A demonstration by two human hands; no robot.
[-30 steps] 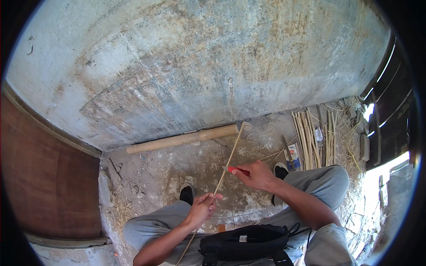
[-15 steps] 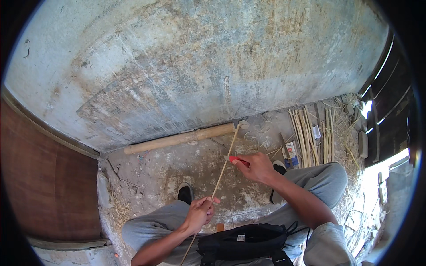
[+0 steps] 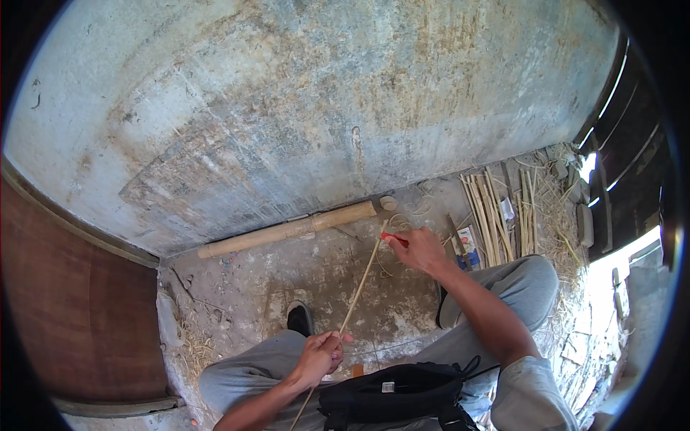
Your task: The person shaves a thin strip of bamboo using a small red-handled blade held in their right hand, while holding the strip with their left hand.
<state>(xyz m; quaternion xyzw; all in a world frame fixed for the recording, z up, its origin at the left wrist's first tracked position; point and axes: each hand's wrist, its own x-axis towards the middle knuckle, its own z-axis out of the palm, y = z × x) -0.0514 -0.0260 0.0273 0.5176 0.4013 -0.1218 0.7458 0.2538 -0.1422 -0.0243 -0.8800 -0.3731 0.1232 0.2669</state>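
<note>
A long, thin bamboo strip (image 3: 364, 281) slants from my lap up toward the far right. My left hand (image 3: 320, 356) is closed around its lower part, with the tail running back beneath my wrist. Near the strip's far tip, my right hand (image 3: 419, 251) grips a red-handled utility knife (image 3: 395, 239). The front of the knife meets the strip; its blade is too small to make out clearly now. Thin curled shavings (image 3: 392, 221) lie on the floor around the far tip.
A thick bamboo pole (image 3: 287, 231) lies along the stained wall (image 3: 345, 93). At right are a bundle of split bamboo strips (image 3: 491, 212), a long-bladed tool (image 3: 458, 233), a blue and white packet (image 3: 469, 248) and straw. A black bag (image 3: 392, 396) rests on my lap.
My right hand has slid the knife away from me along the strip, from its middle to near its far tip. My left hand keeps its hold. The view has shifted slightly.
</note>
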